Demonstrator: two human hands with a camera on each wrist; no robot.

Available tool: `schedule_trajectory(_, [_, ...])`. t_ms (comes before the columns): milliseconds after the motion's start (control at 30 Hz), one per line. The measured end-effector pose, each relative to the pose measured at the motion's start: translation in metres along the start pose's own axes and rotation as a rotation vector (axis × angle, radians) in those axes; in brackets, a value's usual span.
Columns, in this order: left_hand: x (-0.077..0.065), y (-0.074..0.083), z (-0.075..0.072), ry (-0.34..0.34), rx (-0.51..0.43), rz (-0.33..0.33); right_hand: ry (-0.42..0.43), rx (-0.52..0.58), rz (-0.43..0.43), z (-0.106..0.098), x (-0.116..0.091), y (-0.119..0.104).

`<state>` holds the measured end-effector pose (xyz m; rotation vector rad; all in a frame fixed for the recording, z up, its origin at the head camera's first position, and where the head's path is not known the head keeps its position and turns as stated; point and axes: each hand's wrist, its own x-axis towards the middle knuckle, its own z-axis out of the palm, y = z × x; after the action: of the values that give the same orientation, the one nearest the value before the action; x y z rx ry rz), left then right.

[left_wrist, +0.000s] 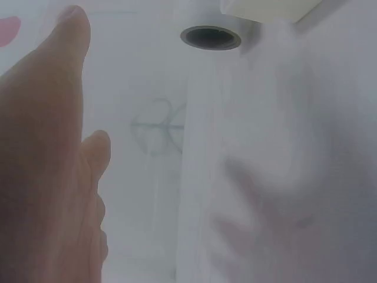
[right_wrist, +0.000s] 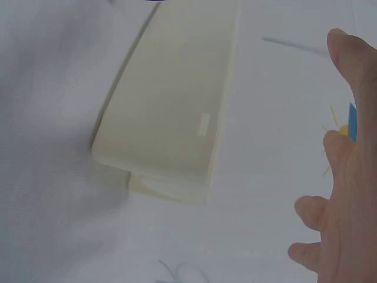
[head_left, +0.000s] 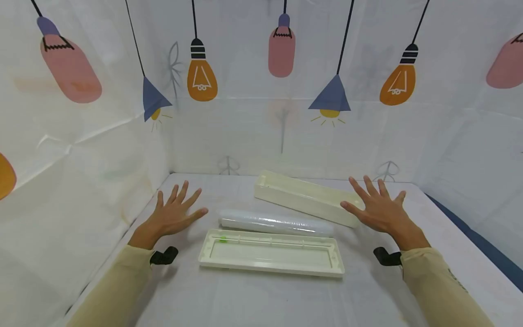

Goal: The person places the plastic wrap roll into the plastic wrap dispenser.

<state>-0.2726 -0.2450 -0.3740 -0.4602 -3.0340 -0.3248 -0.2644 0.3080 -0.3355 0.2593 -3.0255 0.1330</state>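
Note:
Both hands are held with fingers spread and hold nothing. My left hand [head_left: 171, 218] hovers over the table's left side, apart from the roll and tray. On the right, my right hand [head_left: 384, 211] overlaps the near right end of a long cream box [head_left: 302, 195] in the head view. A roll of clear plastic film [head_left: 275, 222] lies across the middle; its hollow core end [left_wrist: 211, 38] shows in the left wrist view. In front of it lies a shallow cream rectangular lid [head_left: 271, 256], inner side up, with a small green mark near its left end.
A white cloth covers the table [head_left: 261, 299]. White sheets printed with hanging lamps [head_left: 202, 81] stand behind and at both sides. A dark blue strip [head_left: 478, 236] runs along the table's right edge. Each wrist bears a small black camera mount [head_left: 164, 255].

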Motion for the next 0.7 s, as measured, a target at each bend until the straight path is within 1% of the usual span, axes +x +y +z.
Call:
schedule_trajectory(133, [0.0009, -0.0015, -0.0028, 0.019, 0.025, 0.005, -0.006, 0.006, -0.006, -0.0031, 0.0018, -0.0007])
schedule_trajectory(333, [-0.0001, -0.0003, -0.0062, 0.047, 0.034, 0.011, 0.004, 0.018, -0.007, -0.0047, 0.0027, -0.0016])
schedule_trajectory(700, [0.0031, 0.006, -0.0091, 0.137, 0.034, 0.034, 0.074, 0.038, -0.021, 0.0011, 0.0007, -0.0006])
